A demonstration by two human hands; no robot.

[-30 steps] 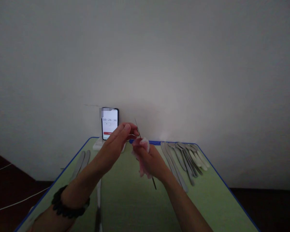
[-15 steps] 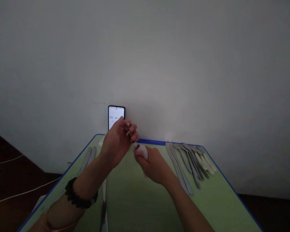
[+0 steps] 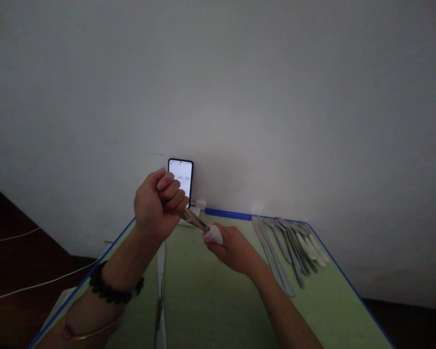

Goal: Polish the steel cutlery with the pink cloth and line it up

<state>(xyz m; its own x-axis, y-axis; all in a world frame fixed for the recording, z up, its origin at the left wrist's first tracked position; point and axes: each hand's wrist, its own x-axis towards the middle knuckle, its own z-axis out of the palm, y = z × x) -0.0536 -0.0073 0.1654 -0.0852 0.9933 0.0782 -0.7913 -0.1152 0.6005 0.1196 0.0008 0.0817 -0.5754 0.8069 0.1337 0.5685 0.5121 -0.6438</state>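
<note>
A pale grey wall (image 3: 240,87) rises behind everything, and my green table (image 3: 214,300), edged in blue, meets it at twelve o'clock; I read the tabletop as the dial. My left hand (image 3: 158,203), up towards half past ten, is curled into a fist, fingers pressed together round one end of the cutlery I'm holding. My right hand (image 3: 234,249), near one o'clock, closes round the other end through a cloth; its thumb lies along the top, but I can't tell how the hidden fingers sit.

Cutlery lies at two o'clock, handles pointing towards me: two long table knives (image 3: 276,260) nearest the middle, then overlapping spoons (image 3: 292,247), then white-handled pieces (image 3: 314,247) outermost. At nine, a long slim strip of metal (image 3: 161,286) lies lengthwise. At eleven stands my phone (image 3: 184,168), partly behind my left fist, its visible digits reading 26:36. The piece of metal cutlery (image 3: 195,219) spans both hands, slanting from ten down to four; I can't tell its type, as both ends are covered. The pale cloth (image 3: 214,234) bunches round its lower end. Dark beads (image 3: 111,288) circle my left wrist, with a thin copper bangle (image 3: 87,337) further down.
</note>
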